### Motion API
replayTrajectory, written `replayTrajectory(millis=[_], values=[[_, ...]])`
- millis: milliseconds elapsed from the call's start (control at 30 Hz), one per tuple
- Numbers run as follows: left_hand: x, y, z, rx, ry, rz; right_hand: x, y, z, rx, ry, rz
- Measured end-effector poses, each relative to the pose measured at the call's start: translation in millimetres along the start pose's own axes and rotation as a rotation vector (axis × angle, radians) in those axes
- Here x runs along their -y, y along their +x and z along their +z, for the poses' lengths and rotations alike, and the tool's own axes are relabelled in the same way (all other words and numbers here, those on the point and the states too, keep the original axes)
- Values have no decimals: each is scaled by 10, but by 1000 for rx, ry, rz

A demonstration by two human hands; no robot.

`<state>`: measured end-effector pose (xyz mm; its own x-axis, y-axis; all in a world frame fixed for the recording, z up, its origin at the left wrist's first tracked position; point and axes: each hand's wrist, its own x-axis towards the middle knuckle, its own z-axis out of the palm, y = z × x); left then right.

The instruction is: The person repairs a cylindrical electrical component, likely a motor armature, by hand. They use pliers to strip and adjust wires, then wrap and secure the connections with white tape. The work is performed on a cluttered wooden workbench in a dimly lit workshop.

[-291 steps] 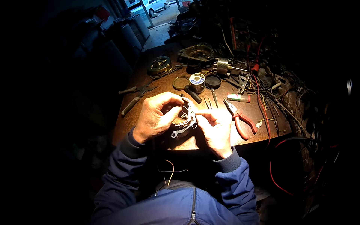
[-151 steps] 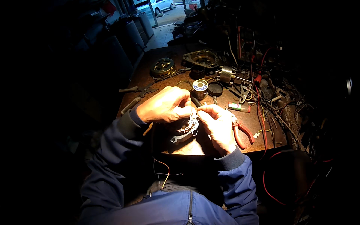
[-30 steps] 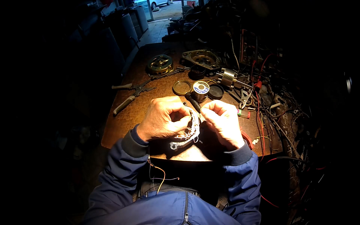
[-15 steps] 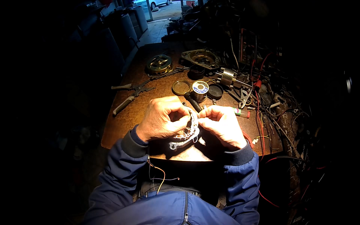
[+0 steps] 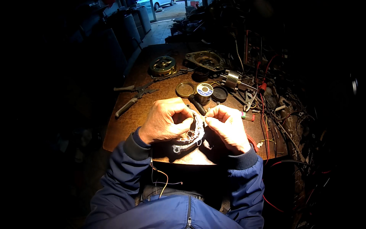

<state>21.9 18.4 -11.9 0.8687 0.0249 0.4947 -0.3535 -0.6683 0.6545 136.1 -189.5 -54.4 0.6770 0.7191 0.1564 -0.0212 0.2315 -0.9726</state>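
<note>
Left hand (image 5: pixel 163 120) and right hand (image 5: pixel 228 128) at laced ring part (image 5: pixel 197 134), front of workbench (image 5: pixel 122 129)

Going left to right. Far left on bench: 1 pair of pale-handled pliers (image 5: pixel 134 97), lying with handles spread. Next, left hand: fingers curled narrow, thumb near index, at upper left of laced ring part and covering some of it; can't tell how firmly it grips. Brass-coloured round part (image 5: pixel 163 66) farther back. Below the near edge, loose thin wires (image 5: pixel 166 178) hang in front of the person.

Laced ring part is between the 2 hands, near the front edge: pale lacing and strands along the rim, 1 metal lug sticking out at lower left. Can't tell if it rests on the bench or is held up.

Behind it: round brass-coloured lid (image 5: pixel 185 90), wire spool (image 5: pixel 204 90) with blue-and-white label, dark round lid (image 5: pixel 220 94), and a black stubby tool (image 5: pixel 197 105) lying at a slant. Flanged housing (image 5: pixel 206 60) farther back.

Right hand: thumb and index tips narrow, nearly meeting, just beside right rim of the ring; too small to tell if a strand is between them. Silver rotor (image 5: pixel 231 79) with shaft behind. Red pliers handle (image 5: pixel 251 141) partly hidden by right hand. Far right: tangled cables (image 5: pixel 286 126).
</note>
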Motion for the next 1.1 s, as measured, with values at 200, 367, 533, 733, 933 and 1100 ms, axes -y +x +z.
replayTrajectory(millis=[200, 367, 533, 733, 933, 1100], values=[[-15, 0, 14, -19, -16, -46, 4, 11, 22, 13, -58, 30], [-56, 17, -22, 11, 74, 48, -13, 11, 29, 15, -61, 15], [-61, 16, 11, -8, 42, 49, 11, -3, 48, 14, -8, 15], [-25, 13, 25, -8, 48, 47, 14, -2, 53, 2, 5, 6], [-60, 30, 20, -34, 47, -14, 26, 8, 51, -8, -28, 8], [-87, 25, 1, -21, 54, -18, 24, 6, 48, 1, -27, 8]])
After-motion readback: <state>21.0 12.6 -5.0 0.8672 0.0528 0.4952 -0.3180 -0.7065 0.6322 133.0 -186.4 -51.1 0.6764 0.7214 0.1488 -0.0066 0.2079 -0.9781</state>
